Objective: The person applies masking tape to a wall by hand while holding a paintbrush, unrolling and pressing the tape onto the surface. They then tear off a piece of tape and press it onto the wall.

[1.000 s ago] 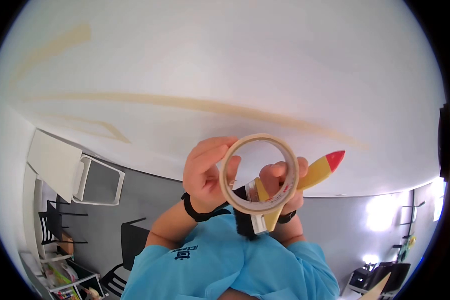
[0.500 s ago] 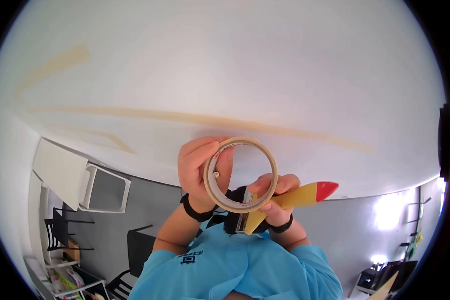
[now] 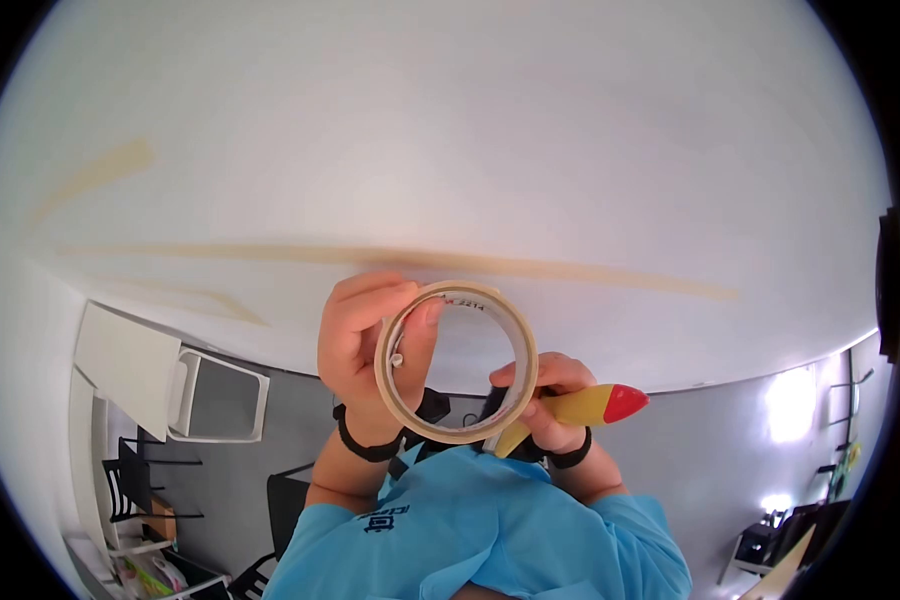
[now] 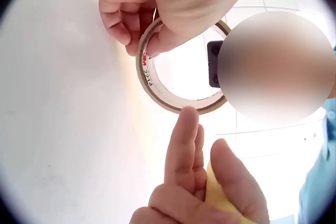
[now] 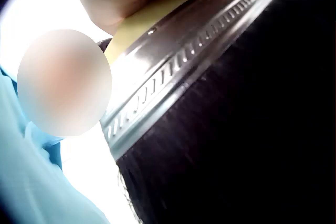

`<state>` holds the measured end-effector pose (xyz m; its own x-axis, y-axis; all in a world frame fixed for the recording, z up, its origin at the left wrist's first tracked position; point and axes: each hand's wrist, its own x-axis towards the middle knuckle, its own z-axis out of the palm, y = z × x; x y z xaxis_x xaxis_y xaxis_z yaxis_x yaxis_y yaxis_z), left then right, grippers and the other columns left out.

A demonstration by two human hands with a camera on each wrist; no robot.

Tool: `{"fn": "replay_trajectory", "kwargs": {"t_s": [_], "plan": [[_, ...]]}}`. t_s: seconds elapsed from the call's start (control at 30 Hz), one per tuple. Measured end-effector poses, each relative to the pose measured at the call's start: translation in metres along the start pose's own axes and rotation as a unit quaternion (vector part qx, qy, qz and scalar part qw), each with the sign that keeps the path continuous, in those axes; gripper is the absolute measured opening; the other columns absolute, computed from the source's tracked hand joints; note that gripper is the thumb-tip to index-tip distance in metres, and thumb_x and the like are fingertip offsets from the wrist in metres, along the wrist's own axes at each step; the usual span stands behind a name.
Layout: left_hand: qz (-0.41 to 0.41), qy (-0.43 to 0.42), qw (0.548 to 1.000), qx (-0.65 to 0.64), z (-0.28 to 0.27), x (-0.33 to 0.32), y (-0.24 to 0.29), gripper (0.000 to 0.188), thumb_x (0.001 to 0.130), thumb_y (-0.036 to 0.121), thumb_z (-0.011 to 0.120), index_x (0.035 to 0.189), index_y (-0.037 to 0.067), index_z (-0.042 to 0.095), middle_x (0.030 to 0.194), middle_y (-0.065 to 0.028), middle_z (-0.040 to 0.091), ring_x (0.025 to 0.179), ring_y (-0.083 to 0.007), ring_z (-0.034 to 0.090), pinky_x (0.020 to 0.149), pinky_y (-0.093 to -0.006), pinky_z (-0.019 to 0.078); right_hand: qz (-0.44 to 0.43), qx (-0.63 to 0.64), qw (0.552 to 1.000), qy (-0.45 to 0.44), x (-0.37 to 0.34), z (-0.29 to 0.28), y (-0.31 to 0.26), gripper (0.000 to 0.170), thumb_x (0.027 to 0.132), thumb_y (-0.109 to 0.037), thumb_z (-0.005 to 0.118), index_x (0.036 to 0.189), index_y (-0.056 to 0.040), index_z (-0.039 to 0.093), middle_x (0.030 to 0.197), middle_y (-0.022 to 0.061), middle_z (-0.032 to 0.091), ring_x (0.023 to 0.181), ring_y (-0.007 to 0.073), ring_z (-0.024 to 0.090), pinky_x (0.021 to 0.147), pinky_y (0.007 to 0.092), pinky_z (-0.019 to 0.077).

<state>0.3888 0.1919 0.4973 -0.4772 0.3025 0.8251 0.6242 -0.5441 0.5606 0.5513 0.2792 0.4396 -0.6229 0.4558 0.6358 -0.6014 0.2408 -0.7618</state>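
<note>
Your left hand (image 3: 355, 345) pinches the tan-edged tape roll (image 3: 460, 435), thumb inside, centre frame | your right hand (image 3: 555, 425) grips the yellow, red-tipped brush (image 3: 582, 406), lower right of centre | roll's inside reads "3M 2214" | bristles (image 5: 236, 124) partly hidden behind roll, cut off in right wrist view

Black bristles (image 5: 236, 140) of a paintbrush (image 3: 620, 403) run off the right and bottom edges of the right wrist view, while a roll of tape (image 3: 457, 434) and the right hand (image 3: 560, 405) hide part of the brush in the head view. A blurred oval (image 4: 278, 66) masks part of both wrist views, and lettering (image 3: 382, 521) on a blue shirt (image 3: 470, 510) is too small to read.
</note>
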Motion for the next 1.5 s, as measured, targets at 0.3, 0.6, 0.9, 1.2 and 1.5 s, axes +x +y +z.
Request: {"fn": "replay_trajectory", "kwargs": {"t_s": [0.3, 0.6, 0.9, 1.2, 1.5], "plan": [[0.007, -0.011, 0.999, 0.05, 0.03, 0.001, 0.0, 0.032, 0.07, -0.009, 0.075, 0.096, 0.003, 0.061, 0.086, -0.0121, 0.061, 0.072, -0.0202, 0.06, 0.058, -0.0263, 0.0472, 0.008, -0.111, 0.983, 0.148, -0.027, -0.032, 0.014, 0.016, 0.079, 0.001, 0.066, 0.093, 0.0002, 0.058, 0.08, 0.0087, 0.065, 0.061, 0.0112, 0.058, 0.056, 0.0219, 0.0456], [0.092, 0.003, 0.979, 0.18, 0.046, 0.001, 0.008, 0.038, 0.068, -0.007, 0.077, 0.099, 0.004, 0.058, 0.081, -0.0108, 0.061, 0.065, -0.0231, 0.057, 0.055, -0.028, 0.0439, 0.022, -0.045, 0.985, 0.167, -0.026, -0.046, 0.023, 0.017, 0.083, 0.004, 0.061, 0.098, 0.0002, 0.055, 0.083, 0.0084, 0.063, 0.069, 0.0097, 0.058, 0.063, 0.0211, 0.0466], [0.281, -0.149, 0.944, 0.087, 0.035, -0.016, 0.011, 0.048, 0.069, -0.008, 0.073, 0.111, 0.006, 0.054, 0.101, -0.0099, 0.054, 0.073, -0.0264, 0.063, 0.054, -0.0343, 0.054, 0.093, -0.133, 0.972, 0.17, -0.01, -0.041, 0.004, 0.003, 0.076, 0.0, 0.062, 0.074, 0.0014, 0.064, 0.069, 0.0093, 0.065, 0.058, 0.0159, 0.061, 0.054, 0.0285, 0.0494], [0.023, 0.006, 0.999, 0.048, 0.041, -0.002, -0.004, 0.034, 0.071, -0.008, 0.074, 0.098, 0.003, 0.056, 0.088, -0.0106, 0.057, 0.07, -0.0189, 0.058, 0.061, -0.0263, 0.0452, 0.062, -0.092, 0.981, 0.16, -0.017, -0.044, 0.02, 0.006, 0.076, 0.004, 0.059, 0.078, 0.001, 0.064, 0.069, 0.0085, 0.065, 0.053, 0.012, 0.056, 0.049, 0.0222, 0.0427], [0.277, -0.137, 0.942, 0.128, 0.034, -0.003, 0.007, 0.04, 0.069, -0.008, 0.073, 0.102, 0.004, 0.055, 0.096, -0.0116, 0.055, 0.069, -0.0249, 0.062, 0.055, -0.0315, 0.0525, 0.039, -0.052, 0.982, 0.178, -0.015, -0.039, 0.019, 0.006, 0.077, 0.003, 0.065, 0.081, -0.0002, 0.063, 0.069, 0.0095, 0.064, 0.057, 0.0151, 0.061, 0.053, 0.027, 0.049]]}}
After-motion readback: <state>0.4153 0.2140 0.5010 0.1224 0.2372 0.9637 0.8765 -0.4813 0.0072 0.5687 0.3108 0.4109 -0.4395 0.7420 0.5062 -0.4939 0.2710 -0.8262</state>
